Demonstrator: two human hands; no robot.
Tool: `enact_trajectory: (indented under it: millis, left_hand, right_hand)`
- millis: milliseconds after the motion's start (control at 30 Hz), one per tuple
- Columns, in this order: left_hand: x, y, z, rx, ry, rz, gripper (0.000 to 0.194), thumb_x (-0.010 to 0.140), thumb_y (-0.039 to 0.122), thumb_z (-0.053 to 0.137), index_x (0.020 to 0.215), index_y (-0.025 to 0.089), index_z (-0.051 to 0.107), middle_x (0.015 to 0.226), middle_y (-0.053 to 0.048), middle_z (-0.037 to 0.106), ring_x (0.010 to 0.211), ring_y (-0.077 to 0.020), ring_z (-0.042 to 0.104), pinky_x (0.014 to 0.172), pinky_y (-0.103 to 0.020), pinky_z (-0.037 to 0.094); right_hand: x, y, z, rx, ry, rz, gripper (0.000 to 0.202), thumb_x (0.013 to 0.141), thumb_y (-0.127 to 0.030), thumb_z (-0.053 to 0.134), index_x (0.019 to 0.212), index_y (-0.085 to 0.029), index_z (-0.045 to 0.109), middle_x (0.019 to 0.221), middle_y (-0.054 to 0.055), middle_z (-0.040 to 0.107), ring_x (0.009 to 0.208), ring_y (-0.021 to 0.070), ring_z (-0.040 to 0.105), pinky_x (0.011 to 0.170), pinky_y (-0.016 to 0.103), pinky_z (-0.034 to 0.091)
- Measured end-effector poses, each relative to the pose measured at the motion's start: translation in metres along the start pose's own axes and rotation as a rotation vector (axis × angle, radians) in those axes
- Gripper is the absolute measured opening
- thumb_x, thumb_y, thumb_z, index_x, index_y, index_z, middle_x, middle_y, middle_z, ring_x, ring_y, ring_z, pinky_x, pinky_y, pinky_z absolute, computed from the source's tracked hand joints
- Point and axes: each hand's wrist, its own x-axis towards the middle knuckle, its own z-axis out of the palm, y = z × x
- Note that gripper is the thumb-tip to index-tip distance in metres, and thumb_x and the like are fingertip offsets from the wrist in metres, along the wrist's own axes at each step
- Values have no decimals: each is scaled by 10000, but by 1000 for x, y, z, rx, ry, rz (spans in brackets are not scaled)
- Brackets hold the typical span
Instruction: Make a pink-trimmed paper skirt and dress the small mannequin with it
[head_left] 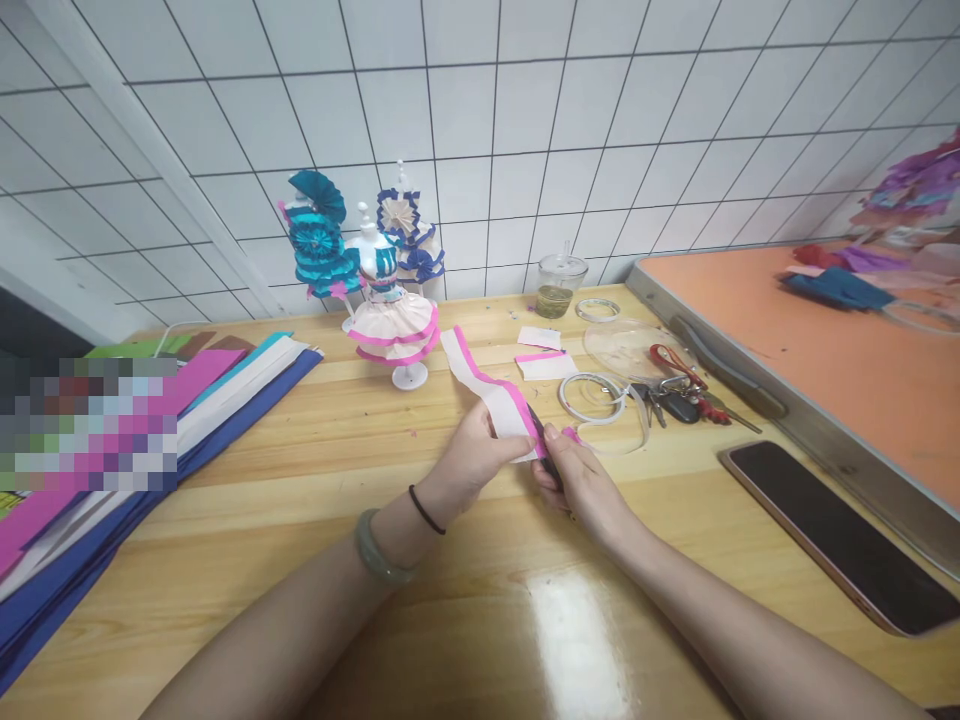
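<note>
My left hand (478, 450) pinches a white paper strip with a pink edge (487, 385) near its lower end; the rest of the strip runs away toward the doll stand. Against that lower end, my right hand (574, 475) is closed on a dark tool (551, 462), which looks like scissors, though the fingers hide most of it. Beyond the strip stands a small white dress form (384, 275) in a white and pink ruffled skirt. Two white paper pieces (544, 366), one pink-edged in full view, lie right of the strip.
Tape rolls (592, 398), keys (679, 400) and a cup of liquid (555, 290) are at the right rear. A phone (840, 535) lies beside the orange board (795, 330). Coloured paper (247, 385) is stacked left. Teal (319, 240) and blue-white (420, 240) dressed forms stand at the wall.
</note>
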Motion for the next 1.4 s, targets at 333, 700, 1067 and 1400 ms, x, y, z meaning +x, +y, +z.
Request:
enact_trajectory:
  millis: [333,700,1067,1400]
  left_hand:
    - [0,-2,2,-30,19,10,409,599,57,686,976,156,561,892,-20,651,807,-134,594,768,-264,451]
    - [-1,-2,2,-40,10,21,430,606,67,695,1001,165,559,859,-8,648,764,-125,591,758,-264,453]
    - [-1,-5,2,-14,11,42,390,631,86,689,988,156,547,906,-24,641,813,-139,591,768,-279,458]
    - [0,-5,0,-96,-25,30,486,592,113,758,1022,167,539,919,-11,639,822,-132,587,782,-274,449]
  right_hand:
    - [3,3,-1,42,11,33,569,799,-694,392,492,-218,350,430,-72,234,357,62,194,354,206,168]
    - [3,3,-1,72,24,21,541,811,-649,434,504,-214,336,438,-72,253,359,56,193,348,200,157]
    - [3,3,-1,42,45,3,533,817,-653,428,522,-216,354,432,-71,262,364,65,224,351,204,156]
    - [4,5,-5,-35,78,-58,497,821,-661,410,597,-221,360,500,-64,290,428,87,233,389,225,183]
